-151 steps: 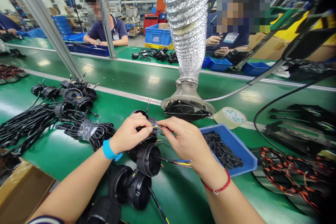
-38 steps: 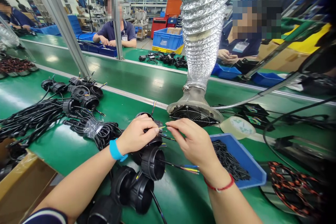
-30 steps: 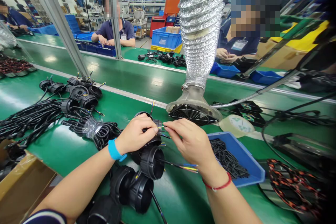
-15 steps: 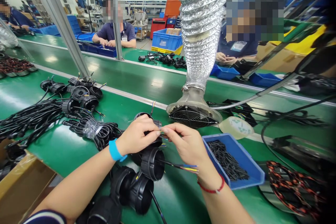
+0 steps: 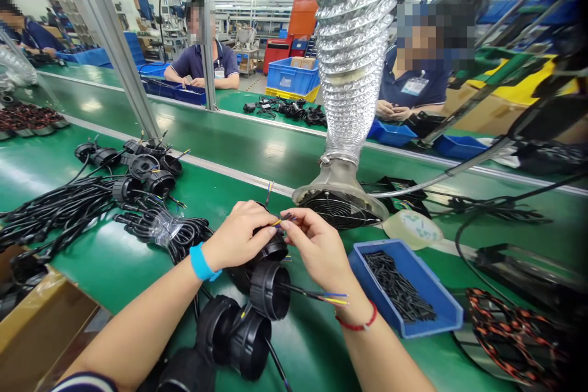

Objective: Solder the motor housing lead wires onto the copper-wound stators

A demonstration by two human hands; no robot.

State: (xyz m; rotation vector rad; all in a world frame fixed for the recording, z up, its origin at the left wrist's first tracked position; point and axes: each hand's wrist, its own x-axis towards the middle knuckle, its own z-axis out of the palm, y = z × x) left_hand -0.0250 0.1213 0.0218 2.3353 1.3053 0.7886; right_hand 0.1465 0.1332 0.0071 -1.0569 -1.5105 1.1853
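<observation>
My left hand (image 5: 243, 234), with a bright blue wristband, is closed in a pinch on thin coloured wires (image 5: 277, 223), yellow among them. My right hand (image 5: 316, 245), a red bracelet at its wrist, pinches at the same wires, thumb against fingers. A small dark piece shows between the fingertips; I cannot make out what it is. Beneath my left hand is a black round plastic housing (image 5: 274, 249), partly hidden. Several similar housings lie nearer me, including one (image 5: 264, 291) with a black cable ending in blue, yellow and white wires (image 5: 334, 299) beside my right forearm.
A blue bin (image 5: 448, 312) of short black tubes stands right of my right hand. A fan under a hood (image 5: 340, 196) hangs from a silver duct (image 5: 353, 61). Bundled black cables (image 5: 165, 226) lie left, above a cardboard box (image 5: 41, 324). Co-workers (image 5: 202, 61) sit across the bench.
The fingertips of my right hand have shifted slightly up and left, and a small dark piece now shows between the hands. My left hand stays nearly in place; the view has tilted slightly upward.
</observation>
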